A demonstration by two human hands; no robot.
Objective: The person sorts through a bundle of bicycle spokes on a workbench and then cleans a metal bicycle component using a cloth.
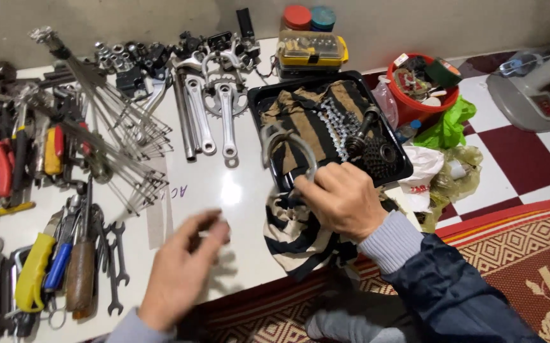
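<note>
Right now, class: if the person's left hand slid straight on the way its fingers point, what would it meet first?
The left hand is blurred, fingers aimed up and right over bare white table. Likely first: the lower ends of the silver crank arms, though depth is unclear.

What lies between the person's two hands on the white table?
In the head view, only bare white tabletop separates the left hand from the right hand, which grips a blurred metal ring.

Curved metal ring [288, 149], upright over tray

A white surface [237, 190] carries a black tray [259, 95]; crank arms [214, 117] just left of it, spokes, pliers and wrenches [117, 267] farther left.
</note>
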